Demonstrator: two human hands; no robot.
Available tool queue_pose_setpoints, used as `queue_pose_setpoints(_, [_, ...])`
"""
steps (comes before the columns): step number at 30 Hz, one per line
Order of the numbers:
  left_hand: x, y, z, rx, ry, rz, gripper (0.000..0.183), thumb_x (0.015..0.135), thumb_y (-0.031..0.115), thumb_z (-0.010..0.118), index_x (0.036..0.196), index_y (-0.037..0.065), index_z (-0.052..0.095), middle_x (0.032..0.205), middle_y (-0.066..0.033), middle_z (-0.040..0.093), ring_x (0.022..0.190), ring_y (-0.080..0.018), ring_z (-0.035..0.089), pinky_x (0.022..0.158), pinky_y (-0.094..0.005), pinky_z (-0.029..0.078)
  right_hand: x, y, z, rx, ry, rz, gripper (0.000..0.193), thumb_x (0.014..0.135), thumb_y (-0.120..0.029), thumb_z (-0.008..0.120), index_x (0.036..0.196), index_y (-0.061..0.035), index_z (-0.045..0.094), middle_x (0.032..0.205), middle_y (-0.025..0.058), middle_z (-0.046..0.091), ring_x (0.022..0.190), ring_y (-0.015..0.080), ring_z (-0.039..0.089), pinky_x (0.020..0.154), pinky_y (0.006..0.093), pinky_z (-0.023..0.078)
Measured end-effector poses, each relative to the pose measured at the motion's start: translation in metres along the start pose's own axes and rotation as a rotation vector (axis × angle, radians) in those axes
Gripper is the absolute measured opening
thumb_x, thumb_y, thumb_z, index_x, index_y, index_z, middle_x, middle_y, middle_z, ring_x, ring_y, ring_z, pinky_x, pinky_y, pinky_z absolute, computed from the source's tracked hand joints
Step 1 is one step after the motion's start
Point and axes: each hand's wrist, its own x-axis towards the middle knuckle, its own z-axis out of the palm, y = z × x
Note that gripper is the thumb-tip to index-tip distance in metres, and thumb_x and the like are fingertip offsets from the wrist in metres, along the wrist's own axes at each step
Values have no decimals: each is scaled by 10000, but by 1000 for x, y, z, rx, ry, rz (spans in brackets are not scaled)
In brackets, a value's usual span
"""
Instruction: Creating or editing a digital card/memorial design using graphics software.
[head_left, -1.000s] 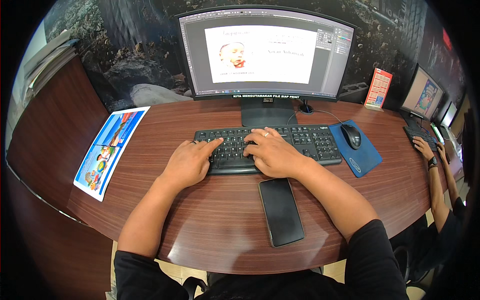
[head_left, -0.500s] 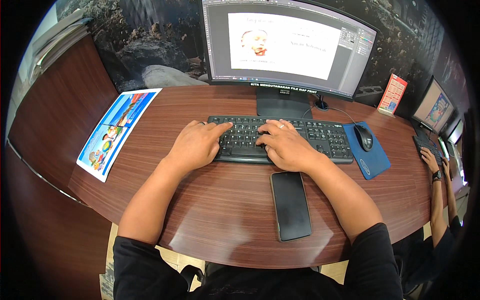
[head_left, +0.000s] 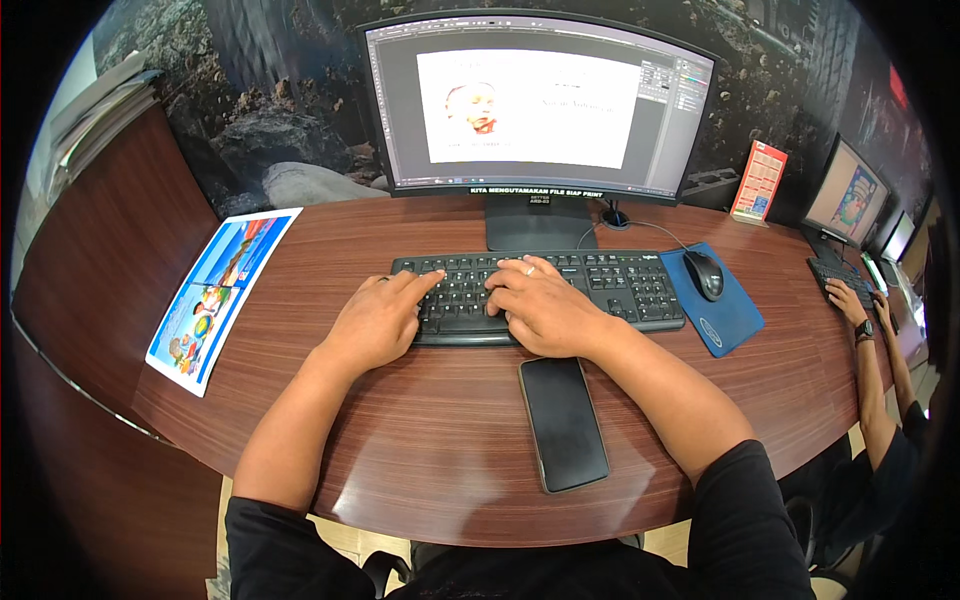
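Both of my hands rest over a black keyboard. My left hand lies at its left end, fingers stretched onto the keys and holding nothing. Near the keyboard's middle, my right hand has its fingers apart and bent over the keys; a ring shows on one finger. Behind the keyboard, a monitor shows a white page with a picture of a baby's face and some text. A dark smartphone lies screen up just below my right wrist.
A black mouse sits on a blue mouse pad right of the keyboard. Colourful printed sheets lie at the desk's left. A red desk calendar stands back right. Far right, another person's hands are at a second keyboard.
The whole view has shifted, so the monitor, keyboard and phone appear lower and further left. My hands stay over the same parts of the keyboard, with only slight finger movement.
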Motion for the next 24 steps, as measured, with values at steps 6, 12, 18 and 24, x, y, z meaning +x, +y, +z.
queue_pose_setpoints(6, [1, -2, -2, 14, 19, 34, 569, 906, 14, 598, 1470, 85, 565, 1011, -130, 658, 934, -325, 636, 945, -456, 483, -2, -1, -1, 8, 33, -39, 181, 911, -89, 582, 999, -69, 739, 1282, 130, 651, 1397, 374, 505, 1214, 596, 327])
queue_pose_setpoints(12, [-3, -7, -3, -2, 14, -30, 565, 899, 10, 598, 1458, 95, 588, 889, -106, 690, 882, -318, 654, 922, -454, 487, 4, -2, 1, 51, 109, -104, 168, 926, -123, 623, 1012, -83, 761, 1247, 120, 674, 1348, 350, 549, 1184, 585, 360])
queue_pose_setpoints(18, [2, -13, -2, -17, 34, -14, 603, 889, -24, 574, 1473, 125, 574, 936, -94, 718, 892, -310, 666, 908, -449, 491, -1, 3, -7, 9, 36, -65, 128, 954, -118, 643, 1013, -87, 753, 1341, 132, 649, 1396, 387, 522, 1187, 585, 353])
queue_pose_setpoints(24, [-3, -11, -9, 53, -13, -89, 608, 882, -31, 564, 1471, 119, 566, 977, -107, 731, 920, -322, 689, 889, -463, 528, -2, 15, -15, -37, 147, 78, 154, 956, -118, 627, 1040, -84, 752, 1324, 144, 655, 1391, 389, 520, 1205, 577, 333])
